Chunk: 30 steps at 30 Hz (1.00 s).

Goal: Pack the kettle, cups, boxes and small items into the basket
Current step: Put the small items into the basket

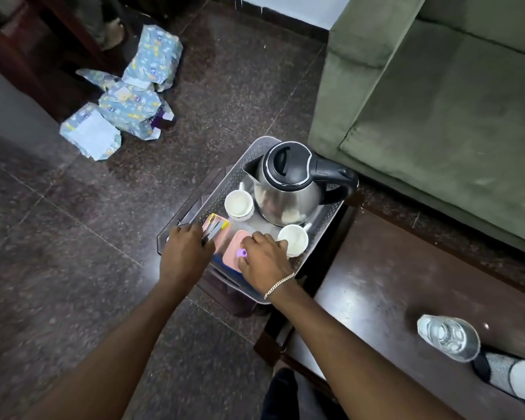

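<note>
Steel kettle, 2 white cups (both upright), 2 pink boxes, 1 basket

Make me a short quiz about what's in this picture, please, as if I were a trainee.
1. True or false: the kettle lies on the sofa.
2. How many white cups stand in the basket?
3. Which hand rests on the pink box: A) left hand, B) right hand?

Key
1. False; it stands in the basket.
2. Two: one cup beside the kettle, another cup by the right hand.
3. B; the left hand grips a yellow-edged box.
</note>
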Motion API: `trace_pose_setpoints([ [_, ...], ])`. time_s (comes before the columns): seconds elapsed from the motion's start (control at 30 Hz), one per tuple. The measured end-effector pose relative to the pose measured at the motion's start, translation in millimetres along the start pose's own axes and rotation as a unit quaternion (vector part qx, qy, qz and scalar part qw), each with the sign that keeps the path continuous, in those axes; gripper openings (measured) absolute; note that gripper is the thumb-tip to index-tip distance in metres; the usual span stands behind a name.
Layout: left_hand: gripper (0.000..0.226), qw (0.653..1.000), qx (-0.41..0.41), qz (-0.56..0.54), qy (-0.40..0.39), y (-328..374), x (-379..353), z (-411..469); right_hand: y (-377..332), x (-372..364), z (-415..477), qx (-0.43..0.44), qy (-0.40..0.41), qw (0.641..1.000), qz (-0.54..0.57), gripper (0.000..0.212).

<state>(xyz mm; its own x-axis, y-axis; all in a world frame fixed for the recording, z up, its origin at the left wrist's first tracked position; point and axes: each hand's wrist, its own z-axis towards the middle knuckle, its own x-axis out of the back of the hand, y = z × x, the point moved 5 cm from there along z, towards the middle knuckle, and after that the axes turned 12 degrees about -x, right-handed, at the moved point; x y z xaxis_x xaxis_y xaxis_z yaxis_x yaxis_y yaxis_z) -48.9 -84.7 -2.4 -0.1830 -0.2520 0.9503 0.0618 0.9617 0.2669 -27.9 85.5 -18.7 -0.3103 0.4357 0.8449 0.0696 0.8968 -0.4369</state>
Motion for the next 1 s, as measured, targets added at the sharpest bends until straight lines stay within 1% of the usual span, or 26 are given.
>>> trace_pose_setpoints([
  [0.13, 0.018, 1.000, 0.005, 0.022, 0.000, -13, -6, 3, -2, -9, 5, 0.001, 0.006, 0.999, -0.035, 0.026],
  [0.23, 0.018, 1.000, -0.004, 0.026, 0.000, -16, -9, 5, -2, -11, 5, 0.008, 0.003, 0.999, -0.040, 0.029],
  [0.33, 0.033, 0.999, 0.020, 0.031, -0.023, -18, -10, 5, 0, -5, 0, 0.012, 0.000, 0.999, -0.031, 0.037],
  [0.4, 0.042, 0.999, 0.013, 0.033, -0.005, -11, -4, 1, 2, 7, -8, 0.014, 0.027, 0.999, -0.020, 0.038],
  [0.47, 0.042, 0.998, -0.027, 0.027, 0.039, 5, 6, -3, 7, 22, -21, 0.009, 0.064, 0.998, 0.001, 0.039],
  [0.53, 0.040, 0.993, -0.091, 0.008, 0.075, 31, 13, -8, 20, 37, -39, 0.002, 0.092, 0.995, 0.027, 0.040],
  [0.6, 0.038, 0.983, -0.165, -0.032, 0.076, 60, 14, -13, 39, 49, -58, -0.016, 0.110, 0.993, 0.046, 0.040],
  [0.73, 0.046, 0.948, -0.310, -0.064, 0.045, 134, 4, -32, 99, 66, -104, -0.075, 0.119, 0.987, 0.072, 0.041],
  [0.87, 0.056, 0.922, -0.376, -0.092, -0.029, 204, -27, -53, 162, 75, -155, -0.121, 0.127, 0.982, 0.065, 0.041],
  [1.0, 0.061, 0.899, -0.416, -0.101, -0.094, 272, -68, -79, 233, 83, -206, -0.176, 0.131, 0.970, 0.105, 0.039],
])
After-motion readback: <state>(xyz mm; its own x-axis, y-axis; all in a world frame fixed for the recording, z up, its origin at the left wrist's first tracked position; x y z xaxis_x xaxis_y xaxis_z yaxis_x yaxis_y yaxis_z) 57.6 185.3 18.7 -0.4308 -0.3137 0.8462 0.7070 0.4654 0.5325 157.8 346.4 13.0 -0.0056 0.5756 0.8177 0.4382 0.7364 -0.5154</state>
